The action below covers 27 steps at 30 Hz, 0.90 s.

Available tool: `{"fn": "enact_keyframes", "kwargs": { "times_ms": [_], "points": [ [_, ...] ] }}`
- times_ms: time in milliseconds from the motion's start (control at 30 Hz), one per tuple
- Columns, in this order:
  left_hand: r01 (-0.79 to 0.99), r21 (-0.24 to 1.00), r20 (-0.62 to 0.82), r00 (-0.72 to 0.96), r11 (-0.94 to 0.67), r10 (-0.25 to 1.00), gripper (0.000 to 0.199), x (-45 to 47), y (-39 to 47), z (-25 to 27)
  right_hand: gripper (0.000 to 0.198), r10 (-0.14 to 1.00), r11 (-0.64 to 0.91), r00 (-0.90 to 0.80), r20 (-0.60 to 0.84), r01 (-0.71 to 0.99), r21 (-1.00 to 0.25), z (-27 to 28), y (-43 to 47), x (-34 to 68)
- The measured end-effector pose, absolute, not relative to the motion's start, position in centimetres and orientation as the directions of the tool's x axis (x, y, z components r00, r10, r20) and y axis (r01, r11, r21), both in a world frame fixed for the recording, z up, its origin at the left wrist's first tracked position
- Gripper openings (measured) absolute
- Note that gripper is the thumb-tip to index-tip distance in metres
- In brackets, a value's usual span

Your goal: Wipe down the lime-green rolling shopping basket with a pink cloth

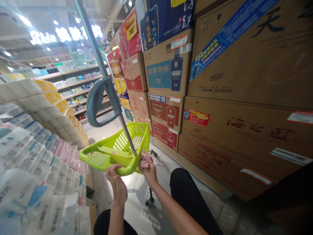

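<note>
A lime-green shopping basket cart stands before me, with a grey pole rising from it to a blue-grey loop handle. My left hand grips the near rim of the basket, its fingers curled over the edge. My right hand holds a crumpled pink cloth against the outside of the basket near the foot of the pole. The fingers are closed around the cloth and partly hidden by it. A black caster wheel shows below the basket.
Stacked cardboard cartons form a wall on the right. Plastic-wrapped tissue packs are piled on the left. Shelves of small boxes stand farther back. My bent knees in black trousers flank the tiled floor.
</note>
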<state>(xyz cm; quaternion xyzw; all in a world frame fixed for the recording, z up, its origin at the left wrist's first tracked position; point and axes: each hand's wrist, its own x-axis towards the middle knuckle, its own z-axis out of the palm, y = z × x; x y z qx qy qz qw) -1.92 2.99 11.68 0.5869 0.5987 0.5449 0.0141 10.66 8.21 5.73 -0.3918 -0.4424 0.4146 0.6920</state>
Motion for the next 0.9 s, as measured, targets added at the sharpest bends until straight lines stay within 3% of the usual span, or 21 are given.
{"fn": "enact_keyframes", "kwargs": {
  "times_ms": [100, 167, 300, 567, 667, 800, 900],
  "points": [
    [0.7, 0.658, 0.638, -0.322, -0.278, 0.699, 0.077, -2.3, 2.9, 11.7, 0.039, 0.92, 0.374, 0.17, 0.352, -0.115, -0.92, 7.7, 9.6, 11.3],
    [0.708, 0.651, 0.647, -0.329, -0.274, 0.688, 0.074, -2.5, 2.7, 11.8, 0.038, 0.939, 0.328, 0.121, 0.321, -0.037, -0.944, 8.9, 11.2, 12.0],
    [0.726, 0.642, 0.637, -0.326, -0.247, 0.699, 0.058, -2.7, 2.3, 11.8, 0.015, 0.979, 0.204, -0.008, 0.203, 0.026, -0.979, 10.7, 13.9, 13.2],
    [0.749, 0.613, 0.657, -0.306, -0.252, 0.689, 0.035, -3.1, 1.2, 11.3, 0.011, 0.912, 0.251, -0.256, 0.321, -0.272, -0.929, 15.9, 10.6, 13.0],
    [0.75, 0.609, 0.659, -0.296, -0.259, 0.692, 0.031, -3.0, 0.9, 11.3, 0.019, 0.862, 0.375, -0.241, 0.446, -0.288, -0.881, 20.5, 10.7, 13.0],
    [0.766, 0.587, 0.658, -0.264, -0.26, 0.706, 0.028, -3.1, 0.7, 11.2, 0.032, 0.823, 0.56, -0.084, 0.562, -0.039, -0.827, 23.7, 11.7, 12.3],
    [0.808, 0.525, 0.656, -0.184, -0.268, 0.732, 0.026, -3.6, 0.4, 11.1, 0.043, 0.823, 0.559, -0.049, 0.567, 0.254, -0.789, 21.0, 11.1, 11.8]
  ]
}}
